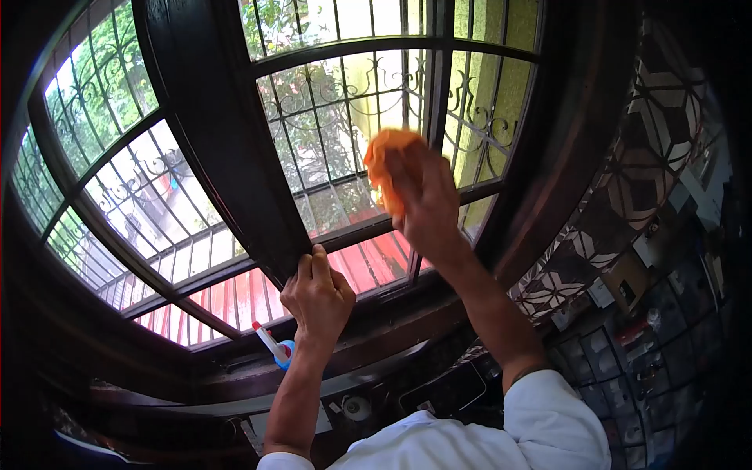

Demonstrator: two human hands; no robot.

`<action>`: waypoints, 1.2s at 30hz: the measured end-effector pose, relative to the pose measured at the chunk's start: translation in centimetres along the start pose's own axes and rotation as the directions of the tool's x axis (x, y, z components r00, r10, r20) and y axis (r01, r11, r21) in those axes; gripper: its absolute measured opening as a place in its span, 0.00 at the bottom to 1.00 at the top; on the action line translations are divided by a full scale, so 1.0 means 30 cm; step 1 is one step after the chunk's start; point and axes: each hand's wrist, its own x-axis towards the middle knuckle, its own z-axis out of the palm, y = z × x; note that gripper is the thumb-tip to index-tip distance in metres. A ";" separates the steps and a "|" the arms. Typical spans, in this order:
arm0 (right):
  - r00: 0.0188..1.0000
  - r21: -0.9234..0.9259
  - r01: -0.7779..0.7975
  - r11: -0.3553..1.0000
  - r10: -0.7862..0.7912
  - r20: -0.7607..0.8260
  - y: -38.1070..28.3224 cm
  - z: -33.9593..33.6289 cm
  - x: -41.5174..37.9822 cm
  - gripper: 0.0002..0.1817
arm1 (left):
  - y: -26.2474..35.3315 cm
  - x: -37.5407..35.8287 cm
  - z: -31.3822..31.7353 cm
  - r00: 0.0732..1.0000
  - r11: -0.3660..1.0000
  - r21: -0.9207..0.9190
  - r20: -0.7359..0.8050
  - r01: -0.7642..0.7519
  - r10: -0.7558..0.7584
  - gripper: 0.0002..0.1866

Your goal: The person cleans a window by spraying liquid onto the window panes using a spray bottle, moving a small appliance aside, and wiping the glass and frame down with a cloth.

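Head view showed your right hand raised to the window, fingers curled around an orange cloth and pressing it flat against the pane. The cloth lay up and to the left of that hand, bunched under your fingertips, with most of it poking out above and beside your knuckles. Your left hand sat lower and further left, closed on the bottom end of the dark frame bar, thumb and fingers wrapped over its edge. That bar ran on a slant, from upper left down to where your left hand held it. So the cloth was already in your right hand, well apart from your left, and the glass around it stretched away upward and to both sides between the dark glazing bars. Just below your left wrist a spray bottle stood on the sill, nozzle tilted up and left, nearer your left hand than your right.
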 end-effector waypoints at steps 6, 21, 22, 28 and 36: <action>0.983 0.148 0.015 0.989 -0.042 0.178 0.000 0.012 -0.235 0.36 | 0.013 0.002 0.000 1.000 1.000 -0.004 0.013 0.018 -0.018 0.15; 0.953 0.011 0.253 0.967 -0.247 -0.175 -0.116 0.036 0.282 0.37 | -0.004 -0.020 0.005 1.000 0.999 -0.032 -0.010 0.021 -0.021 0.18; 0.956 0.017 0.248 0.969 -0.242 -0.167 -0.118 0.048 0.233 0.37 | -0.006 -0.019 0.007 0.999 0.999 -0.047 -0.033 0.005 -0.007 0.18; 0.962 0.057 0.232 0.971 -0.238 0.135 -0.139 0.081 -0.079 0.28 | -0.006 -0.014 0.005 0.999 0.998 -0.056 -0.043 0.000 -0.002 0.19; 0.969 0.365 0.149 0.919 -0.209 0.131 -0.101 0.053 -0.131 0.33 | -0.010 -0.020 0.009 0.999 0.999 0.002 -0.013 -0.035 0.035 0.24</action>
